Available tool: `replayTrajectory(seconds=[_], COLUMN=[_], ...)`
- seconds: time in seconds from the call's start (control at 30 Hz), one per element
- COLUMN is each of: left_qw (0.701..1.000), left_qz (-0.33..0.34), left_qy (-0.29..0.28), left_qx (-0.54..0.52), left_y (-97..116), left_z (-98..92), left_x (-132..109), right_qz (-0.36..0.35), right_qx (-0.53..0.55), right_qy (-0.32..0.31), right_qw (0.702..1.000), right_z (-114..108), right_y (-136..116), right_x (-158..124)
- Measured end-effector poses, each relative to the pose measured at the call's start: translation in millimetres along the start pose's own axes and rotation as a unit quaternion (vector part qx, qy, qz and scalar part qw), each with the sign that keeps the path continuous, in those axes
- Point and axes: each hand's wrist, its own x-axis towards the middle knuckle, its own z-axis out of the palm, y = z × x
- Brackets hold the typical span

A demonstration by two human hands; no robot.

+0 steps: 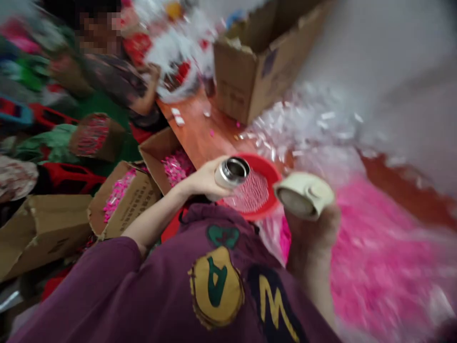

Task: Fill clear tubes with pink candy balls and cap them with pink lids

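My left hand (205, 181) is wrapped round a thermos flask (223, 177), whose steel mouth is uncovered and faces up toward me. To the right, my right hand (321, 226) grips a cream-coloured flask lid (307, 190), tilted so that its hollow underside partly shows. Flask and lid are apart. Behind and between them stands a red basin (273, 178) with many small pink pieces (253, 193) in it. Motion blurs the view, the right hand most of all.
A large cardboard box (233, 78) stands on the orange-red table (200, 128). Pink pieces in plastic bags (385, 252) lie at right. Open boxes of pink pieces (123, 205) stand at left. A co-worker (117, 81) sits at the far left side.
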Motion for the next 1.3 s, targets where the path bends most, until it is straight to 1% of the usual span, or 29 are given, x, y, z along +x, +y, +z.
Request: replayTrajectory(seconds=[0.03, 0.07, 0.1, 0.17, 0.23, 0.3, 0.33, 0.4, 0.47, 0.6, 0.67, 0.73, 0.83, 0.9, 0.93, 1.0, 1.07, 1.13, 1.17, 1.23, 1.3], left_qw=[0.999, 0.997, 0.995, 0.99, 0.984, 0.977, 0.973, 0.965, 0.956, 0.926, 0.907, 0.895, 0.886, 0.889, 0.892, 0.896, 0.89, 0.879, 0.877, 0.883, 0.892], left_qz=[0.005, 0.014, 0.021, 0.028, 0.02, 0.009, 0.004, -0.003, -0.012, -0.045, -0.065, -0.081, -0.09, -0.079, -0.068, -0.033, 0.014, 0.07, 0.098, 0.148, 0.172], left_qy=[-0.037, -0.064, -0.09, -0.13, -0.169, -0.208, -0.227, -0.259, -0.29, -0.376, -0.415, -0.439, -0.455, -0.451, -0.446, -0.442, -0.451, -0.458, -0.453, -0.418, -0.375], left_qx=[0.017, 0.029, 0.04, 0.051, 0.048, 0.044, 0.045, 0.047, 0.041, 0.004, -0.008, -0.019, -0.033, -0.023, -0.011, 0.023, 0.071, 0.112, 0.128, 0.154, 0.183], left_y=[-8, -17, -26, -39, -49, -55, -57, -61, -63, -65, -67, -69, -69, -64, -61, -52, -46, -47, -50, -60, -72], left_z=[8.3, 17.7, 27.9, 48.0, 65.3, 79.3, 85.2, 95.2, 102.5, 110.1, 113.9, 120.1, 132.7, 139.5, 141.7, 143.5, 144.1, 147.1, 150.2, 159.0, 168.6], left_x=[12, 22, 31, 42, 46, 48, 50, 54, 60, 72, 76, 79, 85, 90, 93, 99, 104, 108, 108, 107, 104], right_qz=[-0.029, -0.079, -0.105, -0.117, -0.115, -0.113, -0.112, -0.097, -0.076, -0.032, -0.034, -0.047, -0.05, -0.036, -0.041, -0.072, -0.11, -0.128, -0.137, -0.155, -0.164], right_qx=[0.005, -0.004, -0.023, -0.108, -0.215, -0.298, -0.318, -0.318, -0.292, -0.257, -0.255, -0.255, -0.256, -0.271, -0.278, -0.283, -0.294, -0.335, -0.363, -0.415, -0.453], right_qy=[0.016, 0.011, -0.004, -0.052, -0.081, -0.088, -0.084, -0.063, -0.022, 0.052, 0.058, 0.044, 0.039, 0.043, 0.039, 0.028, 0.038, 0.078, 0.106, 0.173, 0.23], right_qw=[0.999, 0.997, 0.994, 0.986, 0.967, 0.944, 0.938, 0.941, 0.953, 0.964, 0.965, 0.965, 0.965, 0.961, 0.959, 0.956, 0.949, 0.93, 0.916, 0.88, 0.845], right_z=[-12, -21, -29, -42, -51, -60, -65, -76, -86, -103, -110, -116, -124, -126, -126, -124, -117, -108, -103, -95, -94], right_y=[4, 8, 10, 13, 14, 15, 16, 19, 23, 31, 34, 37, 36, 31, 29, 25, 25, 31, 36, 49, 59], right_x=[-3, -4, -3, -1, -4, -11, -15, -22, -28, -40, -43, -44, -43, -44, -45, -48, -52, -55, -55, -56, -59])
